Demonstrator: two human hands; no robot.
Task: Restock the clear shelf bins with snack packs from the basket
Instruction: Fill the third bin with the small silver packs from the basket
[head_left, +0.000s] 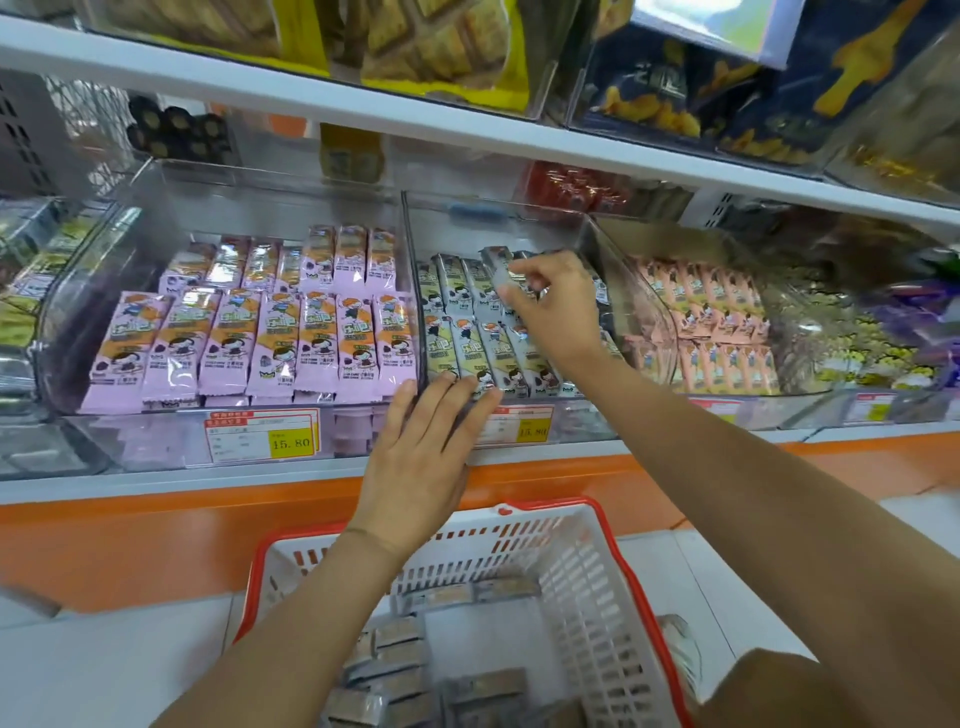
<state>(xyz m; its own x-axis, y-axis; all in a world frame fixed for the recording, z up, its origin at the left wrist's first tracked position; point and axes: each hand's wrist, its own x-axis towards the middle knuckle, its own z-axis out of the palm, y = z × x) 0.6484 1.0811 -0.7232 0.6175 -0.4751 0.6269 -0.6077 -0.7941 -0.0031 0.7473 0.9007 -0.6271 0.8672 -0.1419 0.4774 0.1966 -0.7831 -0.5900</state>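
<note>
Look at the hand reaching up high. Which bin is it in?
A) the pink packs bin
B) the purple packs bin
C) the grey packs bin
C: the right hand pinches a grey pack inside the middle bin, where the other packs are grey too.

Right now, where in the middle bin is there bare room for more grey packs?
A bare strip lies behind the back row of grey packs, before the middle bin's rear wall. The front row is crowded from the left divider to the right hand, which pinches a grey pack. The left hand rests on the front lip.
</note>
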